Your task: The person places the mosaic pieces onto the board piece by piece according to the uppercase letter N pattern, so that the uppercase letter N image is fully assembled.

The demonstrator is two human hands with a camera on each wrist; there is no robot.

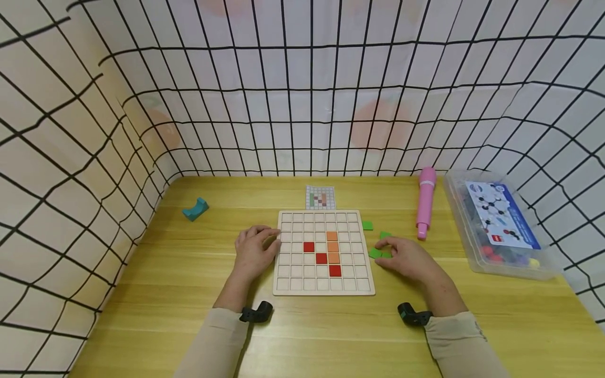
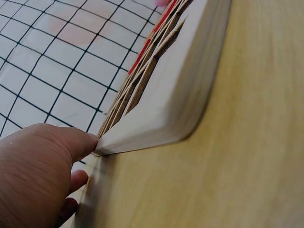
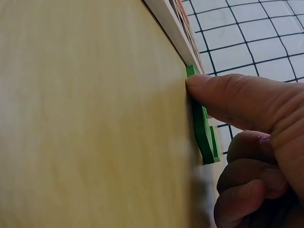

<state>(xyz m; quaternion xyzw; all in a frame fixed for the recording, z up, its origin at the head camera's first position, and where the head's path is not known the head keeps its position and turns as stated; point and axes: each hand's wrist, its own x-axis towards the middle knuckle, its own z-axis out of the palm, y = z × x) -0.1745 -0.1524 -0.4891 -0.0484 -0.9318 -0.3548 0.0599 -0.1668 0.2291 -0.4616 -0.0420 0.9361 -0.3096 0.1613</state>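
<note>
A light wooden grid board [image 1: 295, 283] lies flat on the table, with red square tiles [image 1: 309, 247] and a column of orange tiles [image 1: 332, 236] in its cells. My left hand [image 1: 255, 254] rests at the board's left side, its thumb touching the edge in the left wrist view. To the right of the board, my right hand [image 1: 408, 257] has thumb and forefinger about a green tile [image 1: 375, 253] lying on the table. The thumb [image 3: 199, 83] touches that tile's edge; the forefinger's contact is hidden in the right wrist view. Several green tiles [image 1: 367, 225] lie around it.
A small printed pattern card [image 1: 320, 198] lies behind the board. Further right are a pink microphone-shaped object [image 1: 426, 202] and a clear plastic box [image 1: 501, 262] with a molecule-model label. A teal curved block [image 1: 196, 209] sits at the left. Black wire mesh [image 1: 312, 121] surrounds the table.
</note>
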